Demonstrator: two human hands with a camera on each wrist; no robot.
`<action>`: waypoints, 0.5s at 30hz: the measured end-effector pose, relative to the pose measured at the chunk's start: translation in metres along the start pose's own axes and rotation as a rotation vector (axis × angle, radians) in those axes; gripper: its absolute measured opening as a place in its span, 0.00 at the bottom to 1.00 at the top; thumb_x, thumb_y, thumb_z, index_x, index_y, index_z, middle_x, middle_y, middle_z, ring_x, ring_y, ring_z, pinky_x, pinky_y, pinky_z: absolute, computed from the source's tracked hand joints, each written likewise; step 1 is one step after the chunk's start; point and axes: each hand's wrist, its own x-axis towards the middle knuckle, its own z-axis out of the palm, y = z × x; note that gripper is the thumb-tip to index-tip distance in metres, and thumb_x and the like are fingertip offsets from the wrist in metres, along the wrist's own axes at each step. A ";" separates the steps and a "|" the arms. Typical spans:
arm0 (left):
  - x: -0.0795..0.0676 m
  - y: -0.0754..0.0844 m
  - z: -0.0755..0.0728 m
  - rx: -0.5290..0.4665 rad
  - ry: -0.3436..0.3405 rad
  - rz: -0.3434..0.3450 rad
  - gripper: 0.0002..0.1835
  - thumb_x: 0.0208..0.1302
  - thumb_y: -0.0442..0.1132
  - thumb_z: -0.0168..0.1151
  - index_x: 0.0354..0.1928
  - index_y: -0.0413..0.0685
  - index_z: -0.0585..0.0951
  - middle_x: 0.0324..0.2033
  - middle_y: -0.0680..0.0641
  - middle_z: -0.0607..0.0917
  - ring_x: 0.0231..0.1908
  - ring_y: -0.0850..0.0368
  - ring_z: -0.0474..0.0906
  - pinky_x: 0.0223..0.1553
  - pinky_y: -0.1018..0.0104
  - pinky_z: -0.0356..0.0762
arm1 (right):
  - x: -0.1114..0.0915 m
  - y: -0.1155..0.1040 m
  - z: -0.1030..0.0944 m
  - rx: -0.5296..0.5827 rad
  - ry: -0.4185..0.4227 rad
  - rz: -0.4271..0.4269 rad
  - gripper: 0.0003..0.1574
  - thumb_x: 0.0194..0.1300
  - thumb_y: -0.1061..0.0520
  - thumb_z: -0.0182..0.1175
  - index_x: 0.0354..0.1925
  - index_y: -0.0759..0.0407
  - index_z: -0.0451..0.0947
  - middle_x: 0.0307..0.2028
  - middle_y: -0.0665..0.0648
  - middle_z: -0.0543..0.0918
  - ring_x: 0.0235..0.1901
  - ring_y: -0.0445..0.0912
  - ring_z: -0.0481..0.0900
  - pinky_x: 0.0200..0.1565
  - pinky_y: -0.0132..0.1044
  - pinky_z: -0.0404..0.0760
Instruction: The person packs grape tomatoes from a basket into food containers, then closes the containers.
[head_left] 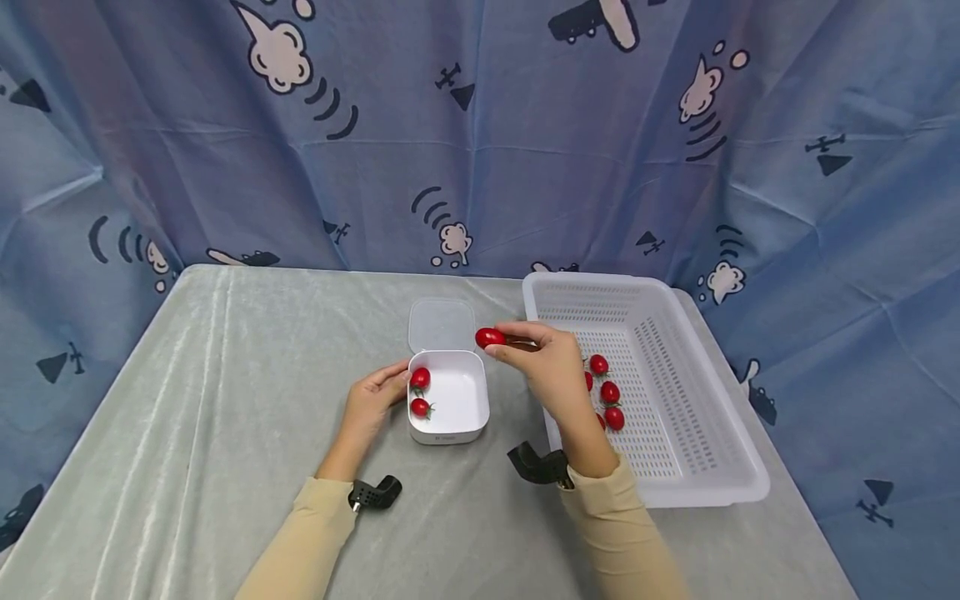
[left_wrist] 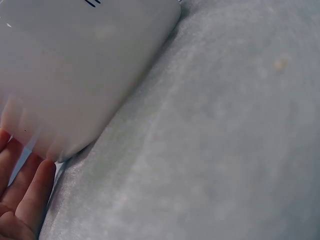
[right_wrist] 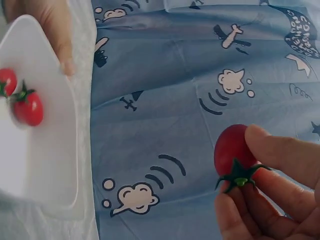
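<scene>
My right hand (head_left: 551, 367) pinches a red cherry tomato (head_left: 491, 337) between thumb and fingers, just above the far right corner of a small white box (head_left: 448, 437). In the right wrist view the tomato (right_wrist: 232, 150) shows its green stem cap. Two more cherry tomatoes, one (head_left: 420, 379) behind the other (head_left: 420, 407), lie along the left wall inside the box. Against the box's left side rests my left hand (head_left: 372, 400); in the left wrist view its fingers (left_wrist: 37, 192) look fairly straight and touch the wall.
To the right stands a large white perforated basket (head_left: 720, 417) with several cherry tomatoes (head_left: 610, 392) in it, some hidden by my right arm. A translucent lid (head_left: 442, 325) lies behind the box. A pale cloth (head_left: 225, 433) covers the table, and a patterned blue curtain (head_left: 480, 125) hangs behind.
</scene>
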 end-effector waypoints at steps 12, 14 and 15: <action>0.000 0.002 -0.001 0.017 -0.012 -0.002 0.21 0.60 0.41 0.63 0.52 0.36 0.78 0.48 0.34 0.81 0.38 0.64 0.82 0.44 0.73 0.79 | -0.009 -0.002 0.022 0.106 0.055 0.022 0.21 0.45 0.56 0.74 0.41 0.57 0.84 0.40 0.58 0.86 0.38 0.45 0.83 0.42 0.35 0.83; 0.000 0.001 0.000 0.011 -0.011 -0.001 0.20 0.60 0.41 0.63 0.52 0.35 0.78 0.48 0.34 0.81 0.38 0.65 0.82 0.44 0.73 0.80 | -0.010 0.000 0.025 0.124 0.061 0.023 0.21 0.45 0.56 0.74 0.41 0.58 0.84 0.40 0.58 0.86 0.39 0.45 0.83 0.42 0.35 0.83; -0.001 0.002 0.000 0.008 -0.011 -0.005 0.20 0.61 0.41 0.63 0.52 0.35 0.78 0.48 0.34 0.80 0.38 0.65 0.82 0.44 0.73 0.80 | -0.010 0.001 0.027 0.132 0.059 0.029 0.21 0.45 0.56 0.74 0.41 0.58 0.84 0.40 0.58 0.86 0.39 0.45 0.83 0.43 0.36 0.83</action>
